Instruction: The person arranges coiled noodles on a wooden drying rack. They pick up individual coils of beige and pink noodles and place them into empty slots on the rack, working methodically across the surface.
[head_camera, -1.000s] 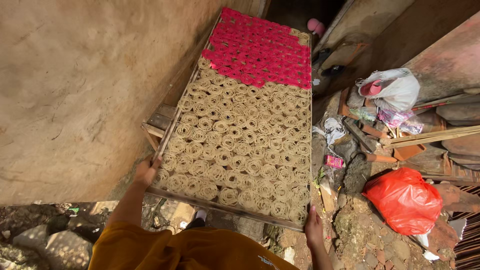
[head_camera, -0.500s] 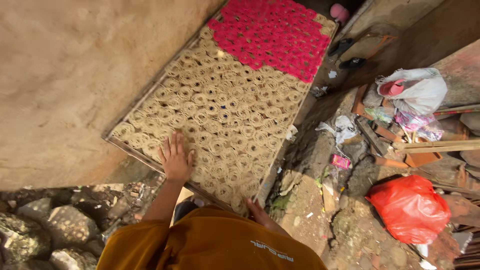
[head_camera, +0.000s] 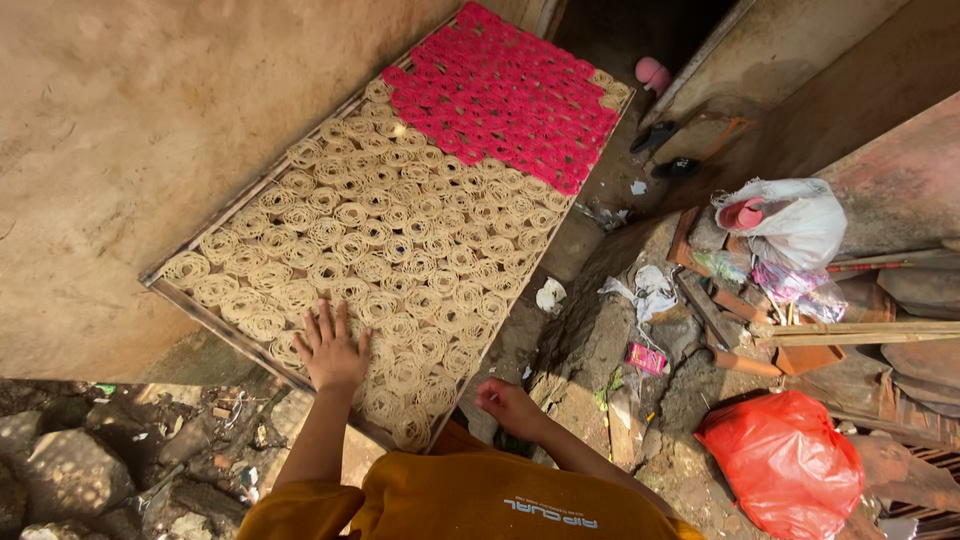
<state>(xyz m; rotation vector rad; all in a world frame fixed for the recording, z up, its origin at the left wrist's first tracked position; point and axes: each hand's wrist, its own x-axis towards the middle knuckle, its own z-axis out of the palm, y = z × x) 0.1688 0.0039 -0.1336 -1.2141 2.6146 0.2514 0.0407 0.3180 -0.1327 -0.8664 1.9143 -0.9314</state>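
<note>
Left hand (head_camera: 332, 352) spread flat, fingers splayed wide, palm pressed on the pale coils near the lower edge of the drying tray (head_camera: 180, 293), gripping nothing. Right hand (head_camera: 508, 403) loosely curled at 4 o'clock from the left one, close by the tray's near right corner; cannot tell whether touching the frame or holding anything. Mustard-yellow sleeves and shoulder (head_camera: 480, 500) filling the bottom middle of the view.

Tray long, wood-framed, propped against a tan earthen wall (head_camera: 130, 120), running from 7 o'clock up to 1 o'clock. Covered edge to edge with small round coils: cream-coloured coils (head_camera: 400, 250) over the nearer two thirds, bright pink coils (head_camera: 510, 105) over the far third, touching one another in rows.

Grey stones (head_camera: 60, 460) at 8 o'clock from the left hand. Red plastic bag (head_camera: 785, 462) on the ground at 4 o'clock, well apart from the tray. White plastic bag (head_camera: 795, 225) at 2 o'clock, among bricks and wooden laths (head_camera: 850, 330). Dark sandals (head_camera: 665, 150) and a pink slipper (head_camera: 652, 72) at 1 o'clock, just beside the tray's far end. Scraps of paper and a small pink packet (head_camera: 646, 358) scattered on the dirt between tray and bags
</note>
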